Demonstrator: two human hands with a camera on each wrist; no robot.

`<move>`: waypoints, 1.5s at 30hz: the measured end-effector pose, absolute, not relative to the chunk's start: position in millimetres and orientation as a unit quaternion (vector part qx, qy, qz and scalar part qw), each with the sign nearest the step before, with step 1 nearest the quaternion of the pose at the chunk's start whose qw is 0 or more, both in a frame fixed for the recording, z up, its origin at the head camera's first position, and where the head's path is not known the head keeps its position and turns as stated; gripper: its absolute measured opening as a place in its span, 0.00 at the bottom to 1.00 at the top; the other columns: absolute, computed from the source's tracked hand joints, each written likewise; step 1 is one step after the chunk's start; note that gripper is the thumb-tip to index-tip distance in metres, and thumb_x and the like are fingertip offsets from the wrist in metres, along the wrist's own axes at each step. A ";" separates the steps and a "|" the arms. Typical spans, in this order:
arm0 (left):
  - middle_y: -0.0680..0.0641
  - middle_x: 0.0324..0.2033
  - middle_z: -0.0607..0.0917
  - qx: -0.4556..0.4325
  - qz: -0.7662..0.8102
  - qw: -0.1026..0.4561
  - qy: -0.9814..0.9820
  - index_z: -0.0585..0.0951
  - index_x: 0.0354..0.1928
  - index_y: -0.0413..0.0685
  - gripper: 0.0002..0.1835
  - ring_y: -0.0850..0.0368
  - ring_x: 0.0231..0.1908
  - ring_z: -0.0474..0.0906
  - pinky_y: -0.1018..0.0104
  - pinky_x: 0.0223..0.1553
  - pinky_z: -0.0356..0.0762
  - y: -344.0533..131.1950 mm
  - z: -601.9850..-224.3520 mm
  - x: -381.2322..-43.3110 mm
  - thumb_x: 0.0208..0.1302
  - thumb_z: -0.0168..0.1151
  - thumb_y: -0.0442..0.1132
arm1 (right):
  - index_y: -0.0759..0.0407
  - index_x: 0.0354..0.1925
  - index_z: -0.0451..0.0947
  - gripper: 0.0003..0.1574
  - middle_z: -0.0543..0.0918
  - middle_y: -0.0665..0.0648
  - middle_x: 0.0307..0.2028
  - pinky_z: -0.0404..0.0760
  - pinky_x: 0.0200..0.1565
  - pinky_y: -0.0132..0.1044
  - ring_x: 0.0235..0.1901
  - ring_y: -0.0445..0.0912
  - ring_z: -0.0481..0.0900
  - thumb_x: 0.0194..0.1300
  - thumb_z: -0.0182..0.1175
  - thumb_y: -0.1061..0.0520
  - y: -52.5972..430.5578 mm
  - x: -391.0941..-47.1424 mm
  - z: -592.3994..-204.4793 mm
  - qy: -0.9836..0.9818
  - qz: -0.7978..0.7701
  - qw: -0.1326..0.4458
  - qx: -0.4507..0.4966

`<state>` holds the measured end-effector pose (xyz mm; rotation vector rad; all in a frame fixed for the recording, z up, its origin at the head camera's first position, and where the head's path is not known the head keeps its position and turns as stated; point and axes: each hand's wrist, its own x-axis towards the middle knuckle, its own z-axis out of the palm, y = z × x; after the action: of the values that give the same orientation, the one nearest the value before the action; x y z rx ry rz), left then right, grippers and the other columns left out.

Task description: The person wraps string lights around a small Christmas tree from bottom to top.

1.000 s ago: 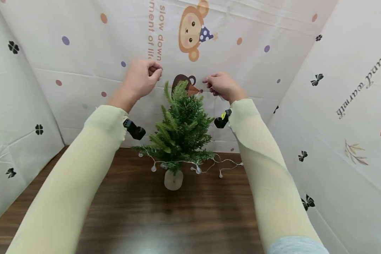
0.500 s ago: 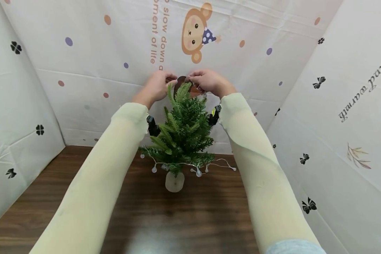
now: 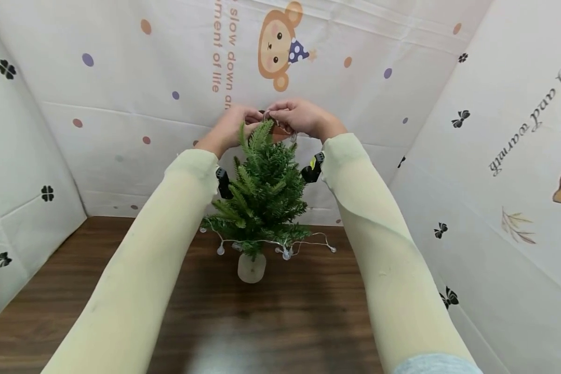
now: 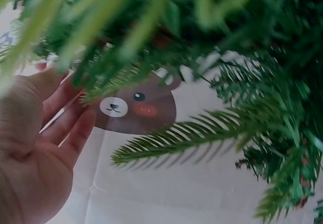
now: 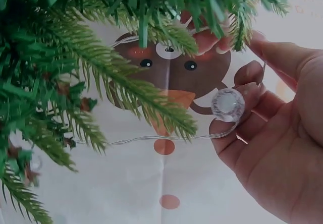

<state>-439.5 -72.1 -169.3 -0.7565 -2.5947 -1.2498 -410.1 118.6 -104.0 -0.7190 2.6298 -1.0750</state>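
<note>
A small artificial Christmas tree (image 3: pixel 266 176) stands on a pale round base (image 3: pixel 251 268), with string lights (image 3: pixel 262 241) draped round its lower branches. Both hands meet behind its tip. My right hand (image 3: pixel 301 115) pinches the string lights' thin wire between thumb and fingers; one clear bulb (image 5: pixel 227 105) hangs against its curled fingers, and the wire runs left behind the branches. My left hand (image 3: pixel 236 124) reaches in from the other side, fingers loosely extended beside the tip. In the left wrist view, needles partly cover its fingertips.
A dark wooden table (image 3: pixel 243 322) bears the tree. Pale printed cloth walls (image 3: pixel 135 130) rise close behind and at both sides, with a printed bear face (image 4: pixel 136 105) behind the tree. A loose light end (image 3: pixel 333 250) lies right of the tree.
Both hands have come inward from either side and now meet at the tree tip. The trailing light end on the right has been drawn closer to the tree.
</note>
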 end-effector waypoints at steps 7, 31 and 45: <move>0.46 0.59 0.76 -0.264 -0.428 0.050 -0.863 0.74 0.60 0.48 0.18 0.57 0.52 0.75 0.68 0.43 0.76 -77.7 -165.4 -435.4 0.70 0.51 0.37 | 0.54 0.59 0.72 0.21 0.71 0.54 0.24 0.68 0.29 0.38 0.24 0.49 0.64 0.74 0.44 0.52 122.4 -410.6 -102.8 0.891 -0.369 0.094 -0.246; 0.46 0.46 0.81 -0.242 -0.424 0.129 -0.863 0.79 0.49 0.45 0.14 0.55 0.46 0.75 0.63 0.50 0.73 -73.3 -173.8 -436.0 0.70 0.52 0.44 | 0.55 0.34 0.80 0.21 0.80 0.59 0.32 0.72 0.29 0.38 0.29 0.52 0.72 0.64 0.57 0.39 158.9 -427.4 -114.2 0.937 -0.263 0.013 -0.228; 0.48 0.43 0.84 -0.185 -0.493 0.181 -0.831 0.77 0.47 0.45 0.11 0.55 0.42 0.76 0.71 0.39 0.71 -85.9 -167.0 -441.2 0.71 0.50 0.42 | 0.55 0.33 0.81 0.37 0.71 0.49 0.17 0.65 0.24 0.38 0.19 0.46 0.64 0.51 0.58 0.24 229.5 -427.0 -120.6 0.946 -0.300 0.019 -0.117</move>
<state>-441.2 -85.9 -167.0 -0.5231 -2.3457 -1.3928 -427.0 229.5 -120.6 -0.3632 2.9385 -0.9322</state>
